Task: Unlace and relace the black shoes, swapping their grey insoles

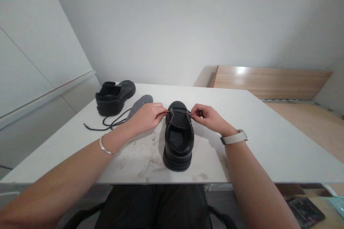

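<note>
A black shoe (pixel 178 143) stands upright on the white table in front of me, heel towards me and toe away. Its tongue (pixel 178 120) lies between the two eyelet flaps, and a dark shoelace (pixel 178 107) crosses over the front of it. At the left flap, my left hand (pixel 150 116) is closed in a pinch on the lace's left side. My right hand (pixel 206 116) pinches the lace at the right flap, fingers curled. The fingertips partly hide the lace ends and eyelets.
A second black shoe (pixel 111 98) stands at the table's far left. Beside it lie a grey insole (pixel 141 104) and a loose black lace (pixel 107 126). Dirt smudges mark the white table (pixel 134 164) near its front edge. A wooden headboard (pixel 268 82) is behind right.
</note>
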The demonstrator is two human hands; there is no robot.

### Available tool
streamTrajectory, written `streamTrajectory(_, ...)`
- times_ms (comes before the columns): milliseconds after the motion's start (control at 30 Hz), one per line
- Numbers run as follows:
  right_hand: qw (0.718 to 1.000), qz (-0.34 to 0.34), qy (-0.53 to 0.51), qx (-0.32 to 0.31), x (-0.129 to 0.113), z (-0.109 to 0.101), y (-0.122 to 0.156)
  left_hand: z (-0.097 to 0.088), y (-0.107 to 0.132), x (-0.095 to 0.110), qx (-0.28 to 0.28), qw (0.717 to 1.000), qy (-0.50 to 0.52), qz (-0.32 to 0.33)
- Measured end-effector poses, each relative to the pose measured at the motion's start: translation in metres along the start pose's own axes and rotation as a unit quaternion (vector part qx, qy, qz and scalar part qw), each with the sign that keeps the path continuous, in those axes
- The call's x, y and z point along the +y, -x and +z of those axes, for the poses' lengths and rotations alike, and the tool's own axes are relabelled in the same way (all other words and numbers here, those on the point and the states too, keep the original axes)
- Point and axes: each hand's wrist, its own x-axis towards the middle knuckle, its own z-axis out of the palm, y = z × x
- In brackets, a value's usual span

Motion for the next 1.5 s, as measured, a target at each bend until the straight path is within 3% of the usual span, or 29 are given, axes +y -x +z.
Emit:
streamTrajectory(600,0.998,0.016,0.042,0.032,-0.0036,0.0015,-0.0012,0.0029,0.0002,0.0031,0.044,0.999,0.028,-0.013)
streamTrajectory(900,1.0,0.018,0.024,-0.01,-0.0053,-0.0033,0.0024,0.0019,0.0014,0.0005,0.039,0.998,0.044,-0.017)
streamTrajectory(1167,0.997,0.002,0.041,0.065,-0.0049,-0.0023,0.0001,0.0041,0.0012,0.0007,0.053,0.997,0.053,-0.03)
streamTrajectory(1500,0.994,-0.015,0.046,0.099,-0.0027,0.0009,-0.0022,0.0056,-0.002,0.0002,0.055,0.997,0.046,-0.035)
